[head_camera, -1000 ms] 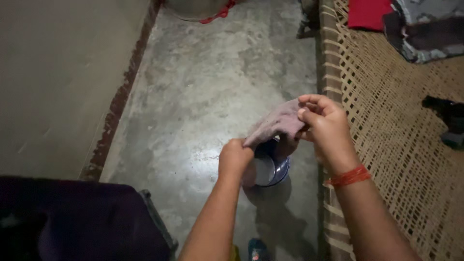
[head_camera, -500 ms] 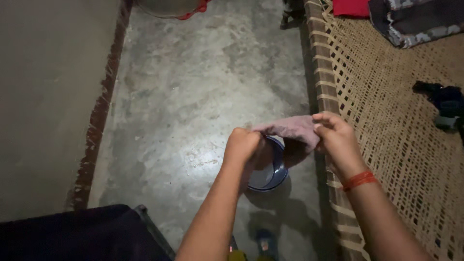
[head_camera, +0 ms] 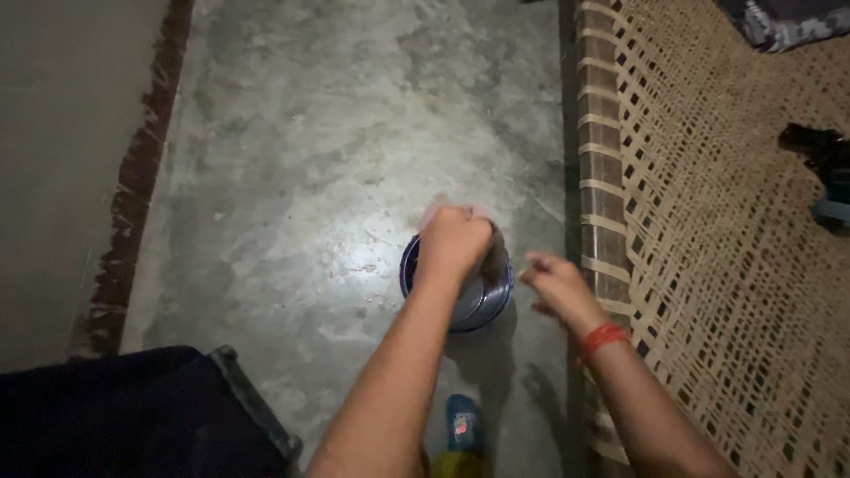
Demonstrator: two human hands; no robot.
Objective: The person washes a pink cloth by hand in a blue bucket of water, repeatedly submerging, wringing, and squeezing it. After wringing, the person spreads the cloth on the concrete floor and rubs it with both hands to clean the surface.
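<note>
A grey, mottled concrete floor (head_camera: 354,133) is filling most of the head view, with a bright patch of light glaring at the centre of the frame. Along the left edge a plain wall (head_camera: 53,159) is running down to a chipped reddish-brown skirting strip (head_camera: 133,204). On the right a woven rope cot with a wooden side rail (head_camera: 708,230) is taking up the frame from top to bottom, and a dark bundle (head_camera: 819,155) is lying on it at the far right, beside a patterned cloth (head_camera: 788,18) in the upper right corner. A dark, boxy object with a metal edge (head_camera: 133,416) is sitting in the lower left corner, and a blue sandal (head_camera: 462,427) is showing at the bottom centre.

Just right of centre, a round blue-rimmed metal bowl (head_camera: 460,310) is standing on the floor close to the cot rail. The left hand (head_camera: 453,241) is hovering over the bowl, clenched around a small pinkish-grey rag (head_camera: 491,252) that is bunching out of the fist and hanging into the bowl. The right hand (head_camera: 553,285) is hanging just to the right of the bowl, between it and the cot, blurred, its fingers loose and holding nothing. A red thread band (head_camera: 604,338) is circling that wrist.
</note>
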